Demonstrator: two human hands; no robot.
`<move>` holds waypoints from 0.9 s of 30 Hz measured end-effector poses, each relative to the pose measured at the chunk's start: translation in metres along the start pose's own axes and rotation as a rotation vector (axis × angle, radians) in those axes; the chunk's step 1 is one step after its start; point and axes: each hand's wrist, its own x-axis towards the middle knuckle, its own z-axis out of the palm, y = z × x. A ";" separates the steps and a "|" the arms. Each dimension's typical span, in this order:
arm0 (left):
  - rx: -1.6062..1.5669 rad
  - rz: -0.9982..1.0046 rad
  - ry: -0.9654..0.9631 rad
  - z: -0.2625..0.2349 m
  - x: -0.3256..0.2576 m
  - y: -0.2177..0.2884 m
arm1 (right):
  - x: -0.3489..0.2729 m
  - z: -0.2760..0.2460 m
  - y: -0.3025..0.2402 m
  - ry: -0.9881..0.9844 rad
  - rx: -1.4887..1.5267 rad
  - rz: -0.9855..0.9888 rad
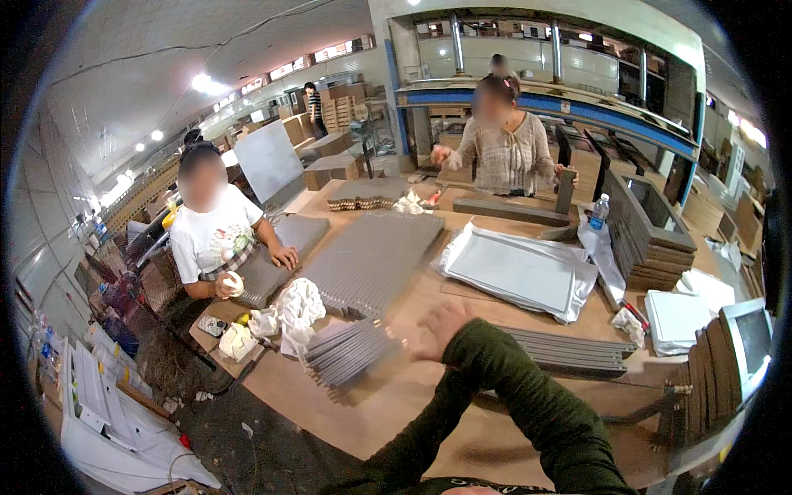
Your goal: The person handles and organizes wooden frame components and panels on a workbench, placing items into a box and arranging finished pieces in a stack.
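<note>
My right hand [441, 327] reaches over the middle of the table, blurred by motion. Its fingers look spread, with nothing visible in them. Just left of it, a fanned bundle of grey strips [346, 355] with small pegs at the ends lies near the table's front edge, its right end also blurred. I cannot tell whether my fingers touch it. My right forearm crosses over my left forearm [425, 425], hiding my left hand. To the right of my arms, a row of long grey strips [569, 351] lies side by side.
A broad block of grey strips [375, 260] fills the table's centre. White cloth [299, 313] lies beside it. A wrapped white panel [516, 268], a water bottle [600, 212] and stacked frames [648, 227] are to the right. Co-workers stand left [219, 231] and across [503, 148].
</note>
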 end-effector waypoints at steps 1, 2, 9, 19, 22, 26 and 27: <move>-0.028 -0.009 -0.015 0.004 0.000 -0.002 | 0.004 0.002 0.006 -0.150 0.029 0.036; -0.055 -0.013 -0.031 0.009 0.000 -0.003 | 0.005 0.002 0.012 -0.298 0.059 0.076; -0.082 -0.105 -0.044 -0.001 -0.009 -0.010 | 0.004 0.009 0.012 -0.110 0.299 -0.054; -0.167 -0.126 -0.061 0.004 -0.011 -0.014 | 0.006 0.003 0.014 -0.250 0.265 -0.002; -0.157 -0.105 -0.041 0.000 -0.014 -0.007 | 0.008 0.000 0.012 -0.126 0.341 -0.066; -0.228 -0.107 -0.051 0.008 -0.020 -0.011 | -0.014 -0.013 0.033 0.373 0.484 -0.225; -0.255 -0.126 -0.054 0.009 -0.017 -0.018 | -0.020 -0.026 0.041 0.426 0.457 -0.178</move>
